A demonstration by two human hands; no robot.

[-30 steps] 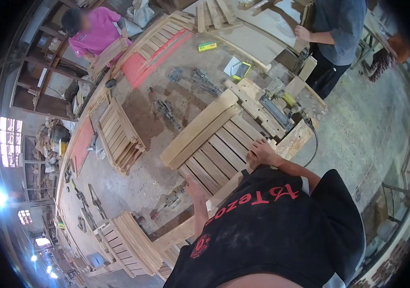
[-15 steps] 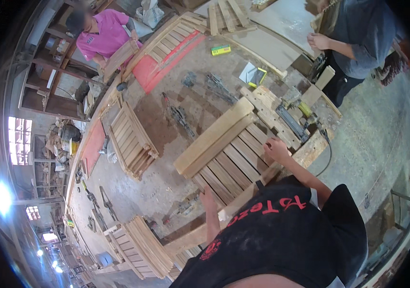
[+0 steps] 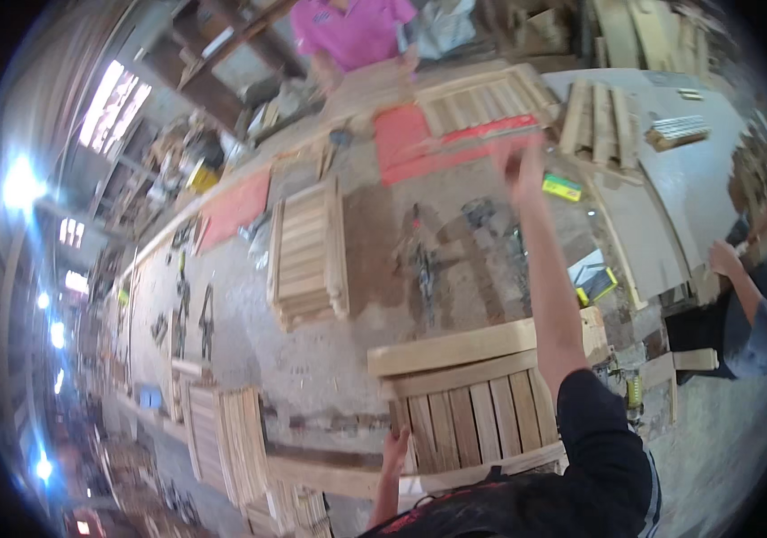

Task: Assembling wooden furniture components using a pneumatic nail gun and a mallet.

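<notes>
A slatted wooden panel lies in front of me, with a pale wooden board along its far edge. At the panel's near left corner, my left hand holds its side edge, thumb uppermost, the other fingers partly hidden. My right arm stretches far across the table. At its end my right hand is smeared by motion, above the near side of a red sheet and left of a green-and-yellow box. Whether it holds anything is not visible.
Stacked slatted panels stand mid-table, and more lie at left. Clamps are scattered about. Across the table, a person in a pink shirt holds a board; another person's hand shows at right.
My right hand has left the panel and reached far across the table. My left hand stays at the panel's left edge. The view has swung right, and the pink-shirted person appears further right.
</notes>
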